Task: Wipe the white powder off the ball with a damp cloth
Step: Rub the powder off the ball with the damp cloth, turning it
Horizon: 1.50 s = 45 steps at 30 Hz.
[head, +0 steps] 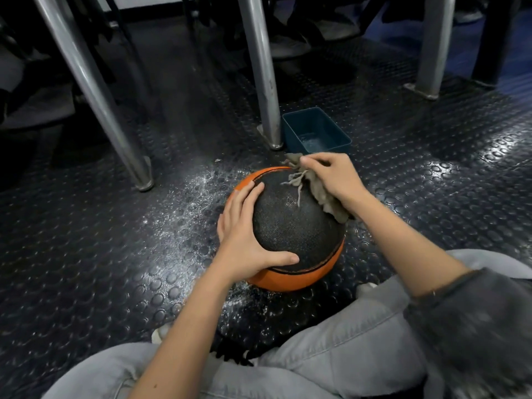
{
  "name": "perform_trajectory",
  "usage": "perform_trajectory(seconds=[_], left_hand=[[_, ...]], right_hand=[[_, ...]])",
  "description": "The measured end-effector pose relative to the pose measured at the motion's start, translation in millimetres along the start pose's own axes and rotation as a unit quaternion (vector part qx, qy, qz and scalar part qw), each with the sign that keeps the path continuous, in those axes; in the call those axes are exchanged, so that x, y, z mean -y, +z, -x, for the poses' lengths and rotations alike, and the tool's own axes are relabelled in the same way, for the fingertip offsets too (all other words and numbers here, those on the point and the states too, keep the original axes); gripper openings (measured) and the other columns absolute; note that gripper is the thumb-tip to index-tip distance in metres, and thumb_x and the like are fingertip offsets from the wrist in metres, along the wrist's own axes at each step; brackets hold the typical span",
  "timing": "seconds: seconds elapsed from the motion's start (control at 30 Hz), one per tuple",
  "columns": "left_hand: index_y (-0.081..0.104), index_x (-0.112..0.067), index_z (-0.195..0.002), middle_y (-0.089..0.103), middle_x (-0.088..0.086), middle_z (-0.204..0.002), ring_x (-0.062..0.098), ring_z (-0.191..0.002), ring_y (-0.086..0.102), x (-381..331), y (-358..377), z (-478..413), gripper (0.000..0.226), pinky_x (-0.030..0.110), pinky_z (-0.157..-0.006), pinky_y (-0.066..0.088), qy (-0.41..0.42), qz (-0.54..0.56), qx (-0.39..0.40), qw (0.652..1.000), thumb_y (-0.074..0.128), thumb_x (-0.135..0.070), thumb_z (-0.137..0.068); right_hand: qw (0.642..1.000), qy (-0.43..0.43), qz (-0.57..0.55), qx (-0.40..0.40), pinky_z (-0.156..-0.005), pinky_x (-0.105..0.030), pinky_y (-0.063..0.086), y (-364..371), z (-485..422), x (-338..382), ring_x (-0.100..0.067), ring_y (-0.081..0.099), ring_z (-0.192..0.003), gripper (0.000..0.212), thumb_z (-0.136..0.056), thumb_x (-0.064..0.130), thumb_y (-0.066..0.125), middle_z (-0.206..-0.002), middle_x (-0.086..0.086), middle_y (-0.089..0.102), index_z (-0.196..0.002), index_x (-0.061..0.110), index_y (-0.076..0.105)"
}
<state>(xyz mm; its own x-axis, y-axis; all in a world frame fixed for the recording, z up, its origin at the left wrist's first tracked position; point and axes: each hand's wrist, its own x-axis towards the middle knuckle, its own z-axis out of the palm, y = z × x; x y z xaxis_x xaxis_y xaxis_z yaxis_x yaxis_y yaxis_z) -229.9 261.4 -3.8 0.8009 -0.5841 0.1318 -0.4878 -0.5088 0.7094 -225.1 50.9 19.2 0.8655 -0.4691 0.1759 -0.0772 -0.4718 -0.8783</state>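
A black and orange ball (293, 228) sits on the studded dark floor between my knees. My left hand (244, 231) lies spread on its left side, fingers straight and thumb across the near face. My right hand (331, 175) grips a grey-brown frayed cloth (322, 194) and presses it on the ball's upper right. Loose threads of the cloth trail over the black panel, where a small patch of white powder (290, 202) shows. More white powder (198, 191) is scattered on the floor around the ball.
A dark teal plastic tub (342, 133) with a little water stands just behind the ball. Metal chair or table legs (264, 82) rise to the left and behind. My grey trouser legs (345, 341) frame the near side.
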Motion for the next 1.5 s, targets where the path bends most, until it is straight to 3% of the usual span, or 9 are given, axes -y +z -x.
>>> perform_trajectory(seconds=[0.13, 0.37, 0.53, 0.63, 0.73, 0.83, 1.07, 1.37, 1.5], left_hand=[[0.009, -0.055, -0.135, 0.002, -0.039, -0.141, 0.003, -0.141, 0.001, 1.4, 0.2, 1.0, 0.116, 0.048, -0.118, 0.007, 0.006, 0.002, 0.002, 1.000, 0.066, -0.075, -0.036], [0.008, -0.040, -0.141, 0.005, -0.028, -0.144, 0.001, -0.141, 0.000, 7.4, -1.2, 4.5, 0.127, 0.046, -0.118, 0.010, -0.012, 0.005, -0.001, 1.000, 0.065, -0.075, -0.033], [0.013, -0.052, -0.135, 0.006, -0.036, -0.141, 0.005, -0.143, 0.004, 2.2, 0.2, -2.0, 0.116, 0.049, -0.117, 0.009, -0.003, 0.021, -0.005, 1.000, 0.067, -0.074, -0.035], [0.011, -0.055, -0.134, 0.006, -0.034, -0.145, 0.003, -0.143, 0.003, -1.5, 2.7, -6.2, 0.116, 0.052, -0.117, 0.003, -0.016, 0.017, -0.008, 1.000, 0.065, -0.077, -0.034], [0.007, -0.055, -0.135, 0.004, -0.035, -0.145, -0.001, -0.141, 0.003, -2.2, 4.2, -5.9, 0.117, 0.054, -0.116, -0.001, -0.029, 0.012, -0.012, 0.999, 0.062, -0.079, -0.034], [0.011, -0.048, -0.142, 0.006, -0.033, -0.146, 0.000, -0.141, 0.006, 2.1, 2.5, -4.4, 0.123, 0.054, -0.116, 0.003, -0.041, 0.019, -0.027, 0.999, 0.061, -0.078, -0.034], [0.019, -0.034, -0.147, 0.018, -0.015, -0.148, 0.013, -0.140, 0.018, 13.1, -5.2, -17.8, 0.126, 0.051, -0.115, 0.019, -0.092, 0.077, -0.081, 0.989, 0.062, -0.076, -0.036], [0.010, -0.042, -0.146, 0.006, -0.031, -0.144, 0.006, -0.140, 0.007, 2.6, 1.4, -21.6, 0.124, 0.053, -0.116, 0.008, -0.135, 0.056, -0.066, 0.987, 0.067, -0.076, -0.042], [0.010, -0.041, -0.146, 0.008, -0.026, -0.146, 0.011, -0.141, 0.012, 7.9, -0.5, -16.2, 0.128, 0.054, -0.115, 0.014, -0.142, 0.076, -0.088, 0.983, 0.061, -0.081, -0.036]], right_hand=[[0.994, 0.099, -0.048, -0.026, -0.077, -0.019, 0.045, -0.8, 0.7, -9.1, -0.006, 0.057, -0.081, 0.016, -0.092, 0.025, 0.059, -0.092, 0.002, 0.067, -0.099, 0.017, 0.072], [0.943, -0.271, 0.193, -0.005, -0.077, -0.035, 0.036, 34.4, 48.3, 38.3, -0.019, 0.045, -0.090, 0.025, -0.088, 0.039, 0.057, -0.096, 0.004, 0.062, -0.100, 0.022, 0.072], [0.999, -0.036, 0.038, -0.013, -0.086, -0.036, 0.044, 7.9, 5.5, 7.3, -0.015, 0.057, -0.093, 0.023, -0.087, 0.043, 0.060, -0.094, 0.005, 0.068, -0.096, 0.027, 0.073], [0.985, 0.131, -0.106, -0.025, -0.067, -0.022, 0.043, -1.8, -0.8, -13.5, -0.004, 0.055, -0.072, 0.014, -0.090, 0.031, 0.061, -0.079, 0.006, 0.066, -0.083, 0.023, 0.070], [0.971, 0.195, -0.123, -0.063, -0.078, -0.024, 0.047, 2.3, 2.1, -21.2, -0.011, 0.058, -0.086, 0.016, -0.091, 0.031, 0.059, -0.085, 0.005, 0.066, -0.079, 0.027, 0.068], [0.985, 0.125, -0.037, -0.116, -0.095, -0.034, 0.041, 13.2, 13.3, -15.1, -0.020, 0.053, -0.107, 0.020, -0.091, 0.039, 0.056, -0.101, 0.005, 0.065, -0.094, 0.027, 0.072], [0.942, -0.287, 0.160, -0.073, -0.075, -0.036, 0.039, 39.0, 56.0, 14.1, -0.022, 0.048, -0.087, 0.031, -0.089, 0.041, 0.052, -0.098, 0.004, 0.061, -0.103, 0.021, 0.071], [0.980, 0.130, -0.143, -0.054, -0.089, -0.027, 0.043, 14.7, -10.1, -30.3, -0.013, 0.057, -0.100, 0.016, -0.093, 0.029, 0.058, -0.105, -0.005, 0.067, -0.096, 0.019, 0.069], [0.995, 0.018, -0.019, -0.100, -0.089, -0.030, 0.037, 30.5, 17.0, -10.0, -0.019, 0.050, -0.103, 0.023, -0.092, 0.032, 0.057, -0.100, 0.002, 0.056, -0.108, 0.019, 0.069]])
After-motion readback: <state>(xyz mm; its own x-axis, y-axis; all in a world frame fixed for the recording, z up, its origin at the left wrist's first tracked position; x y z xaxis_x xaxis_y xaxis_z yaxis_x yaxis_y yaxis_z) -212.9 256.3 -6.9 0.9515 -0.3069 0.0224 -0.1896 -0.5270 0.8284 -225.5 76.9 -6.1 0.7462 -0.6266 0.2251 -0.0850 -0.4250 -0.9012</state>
